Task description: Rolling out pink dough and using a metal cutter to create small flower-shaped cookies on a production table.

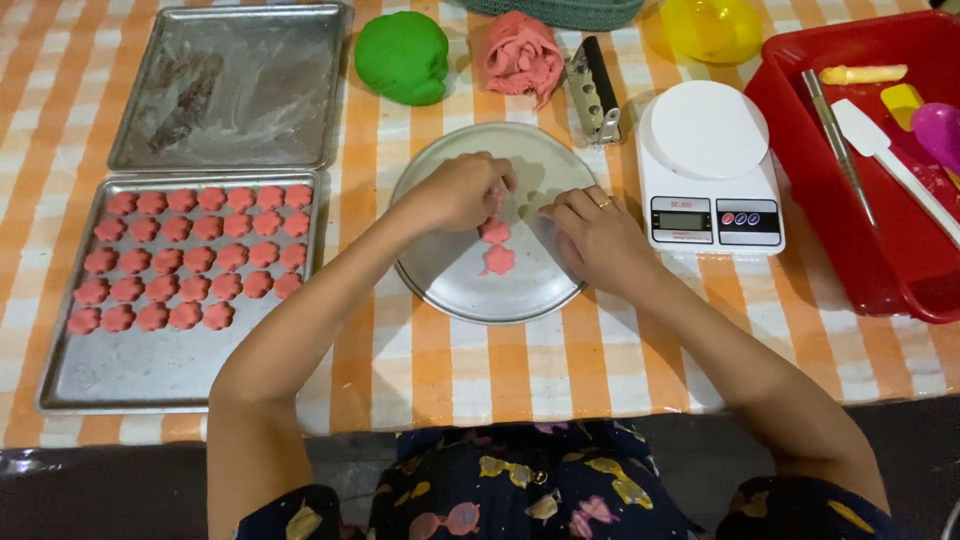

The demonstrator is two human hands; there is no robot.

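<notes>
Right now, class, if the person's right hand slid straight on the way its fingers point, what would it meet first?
The right hand points left across the round metal plate. It would probably first meet the upper pink dough piece, then the left hand just beyond, though depth is hard to judge.

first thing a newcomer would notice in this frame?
Probably the two hands at centre: the left hand and right hand meet over a round metal plate, working pink dough pieces shaped like flowers. Next, the tray at left, filled with rows of matching pink shapes. The bright green dough ball at the top also stands out against the orange-and-white checked cloth.
</notes>
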